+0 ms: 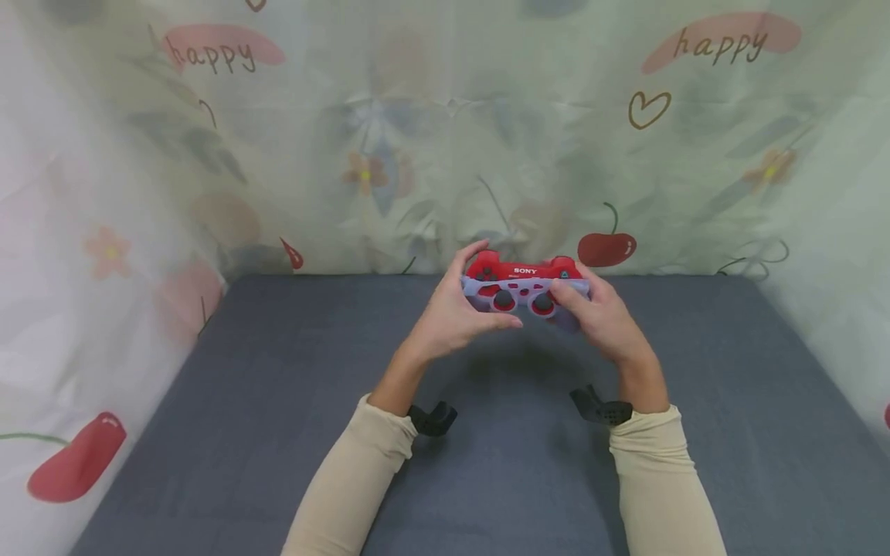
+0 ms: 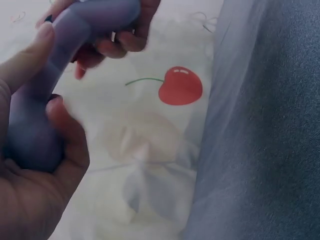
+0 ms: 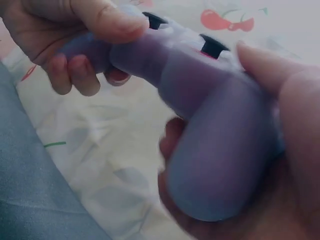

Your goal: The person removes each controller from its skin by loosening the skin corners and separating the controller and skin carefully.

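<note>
A red game controller (image 1: 524,271) with "SONY" lettering is held up above the table between both hands. Its lower part, with the grips, is covered by a translucent lavender sleeve (image 3: 220,145), while the red upper edge shows bare in the head view. My left hand (image 1: 448,313) grips the left end, its thumb lying along the lower side near the left stick. At the other end, my right hand (image 1: 612,316) holds the right grip, thumb pressed on the sleeve's upper edge near the right stick. The wrist views show fingers curled round the sleeved grips.
A dark grey cloth (image 1: 278,401) covers the table beneath the hands. Pale printed curtains (image 1: 452,154) hang behind it and at both sides. Each wrist carries a black device, one on the left (image 1: 434,419) and one on the right (image 1: 601,409).
</note>
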A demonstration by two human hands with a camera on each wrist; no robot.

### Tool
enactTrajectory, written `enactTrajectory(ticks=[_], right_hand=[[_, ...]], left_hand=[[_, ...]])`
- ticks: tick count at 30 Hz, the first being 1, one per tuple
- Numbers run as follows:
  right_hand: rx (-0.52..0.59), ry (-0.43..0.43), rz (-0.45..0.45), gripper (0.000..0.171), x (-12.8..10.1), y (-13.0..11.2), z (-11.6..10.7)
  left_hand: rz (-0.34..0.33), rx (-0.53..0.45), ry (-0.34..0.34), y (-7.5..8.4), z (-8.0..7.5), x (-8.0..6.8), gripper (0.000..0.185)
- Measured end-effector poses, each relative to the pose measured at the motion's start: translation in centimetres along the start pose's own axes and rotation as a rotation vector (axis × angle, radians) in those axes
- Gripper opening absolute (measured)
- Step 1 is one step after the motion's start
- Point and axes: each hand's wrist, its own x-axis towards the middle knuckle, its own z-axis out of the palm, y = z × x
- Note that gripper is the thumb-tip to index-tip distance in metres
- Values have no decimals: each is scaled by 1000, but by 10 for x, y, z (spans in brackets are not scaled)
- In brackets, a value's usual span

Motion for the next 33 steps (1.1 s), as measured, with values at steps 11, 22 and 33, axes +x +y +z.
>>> enactTrajectory(ticks=[11, 22, 33], right_hand=[[-418, 307, -417, 57, 1, -19, 8], [-699, 382, -775, 37, 3, -24, 16], [-665, 251, -620, 14, -3, -26, 25]], left_hand=[[60, 151, 127, 2, -5, 1, 96], [55, 69, 122, 3, -9, -1, 92], [13, 139, 170, 0, -10, 0, 89]])
